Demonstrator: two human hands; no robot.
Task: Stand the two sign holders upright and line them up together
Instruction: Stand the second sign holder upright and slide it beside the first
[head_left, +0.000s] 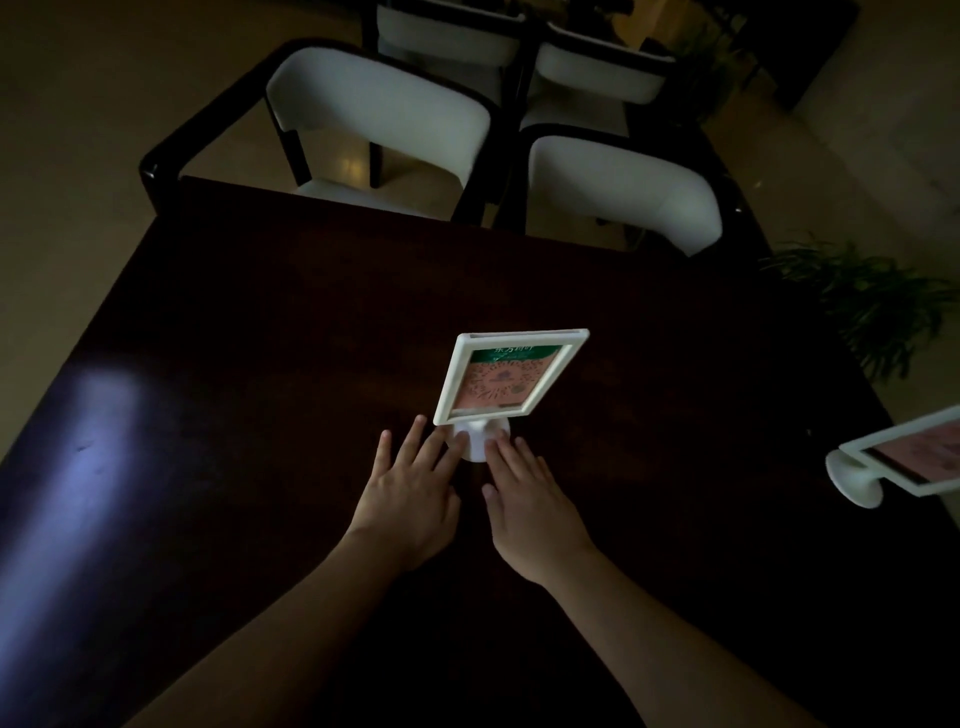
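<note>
One white-framed sign holder (509, 376) stands upright on its round white base at the middle of the dark table (260, 338), showing a pink and green card. My left hand (410, 499) and my right hand (524, 509) lie flat on the table just in front of it, fingers spread, their fingertips touching the base from either side. The second sign holder (904, 457) lies tipped on its side at the table's right edge, its round base pointing left, partly cut off by the frame.
Two white-backed chairs (384, 119) (623, 192) with dark frames stand along the table's far edge, with more behind them. A green potted plant (872, 306) sits on the floor at the right. A pale light patch falls on the table's left side.
</note>
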